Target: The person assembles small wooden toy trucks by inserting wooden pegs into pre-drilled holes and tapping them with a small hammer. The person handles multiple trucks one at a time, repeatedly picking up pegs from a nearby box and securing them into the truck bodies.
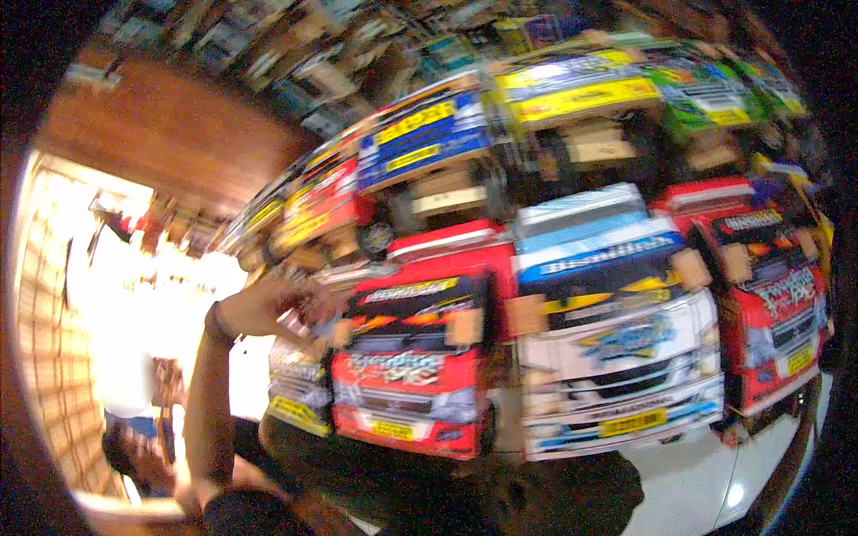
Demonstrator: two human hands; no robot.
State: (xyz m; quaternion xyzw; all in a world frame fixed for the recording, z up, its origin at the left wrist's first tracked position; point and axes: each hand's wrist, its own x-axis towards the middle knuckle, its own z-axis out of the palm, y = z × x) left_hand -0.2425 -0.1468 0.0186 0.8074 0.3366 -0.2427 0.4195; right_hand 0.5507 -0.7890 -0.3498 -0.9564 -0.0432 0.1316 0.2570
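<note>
My left hand [277,308] reaches in from the lower left, a dark band around its wrist. Its blurred fingers are at the left side of a red toy truck [407,371], beside a partly hidden white and yellow toy truck [299,389]; I cannot tell whether they grip either one. A white toy truck with a light-blue roof [621,357] stands in the middle of the front row. Right of it is a second red toy truck [773,304]. A small skin-coloured patch at its lower edge may be fingertips of my right hand [732,437]; the rest is hidden.
Behind the front row stand more toy trucks: a red one [322,210], a blue one [424,134], a yellow and white one [576,89] and a green one [710,89]. Many blurred pieces lie farther back. White tile floor [684,473] shows below, and bright light fills the left.
</note>
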